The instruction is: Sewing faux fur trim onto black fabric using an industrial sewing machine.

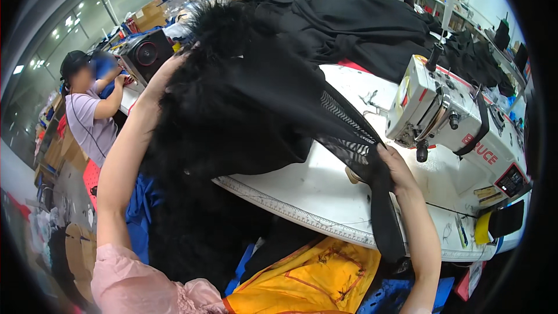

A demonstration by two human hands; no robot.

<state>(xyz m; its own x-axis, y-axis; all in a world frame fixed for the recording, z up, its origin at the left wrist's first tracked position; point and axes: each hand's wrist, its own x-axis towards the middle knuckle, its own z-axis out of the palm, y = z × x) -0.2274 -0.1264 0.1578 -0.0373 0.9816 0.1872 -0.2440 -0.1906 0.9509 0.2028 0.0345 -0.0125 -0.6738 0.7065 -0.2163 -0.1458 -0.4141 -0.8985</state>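
Note:
A black garment [250,110] of thin fabric with fluffy, feather-like trim [218,29] is stretched between my two hands. My left hand [185,58], raised at the far left, is closed on the fluffy end; the trim partly hides its fingers. My right hand [395,166] pinches the edge of a narrow, partly see-through part [349,125] beside the sewing machine. Below that hand a black strip [386,221] hangs over the table's front edge. The fluffy side of the garment drops down toward my lap.
A white sewing machine [453,122] stands at the right of the white table [302,192], which has a ruler tape along its front edge. Black cloth [360,23] is heaped at the back. Yellow-orange cloth [319,279] covers my lap. Another person [93,104] works at the left.

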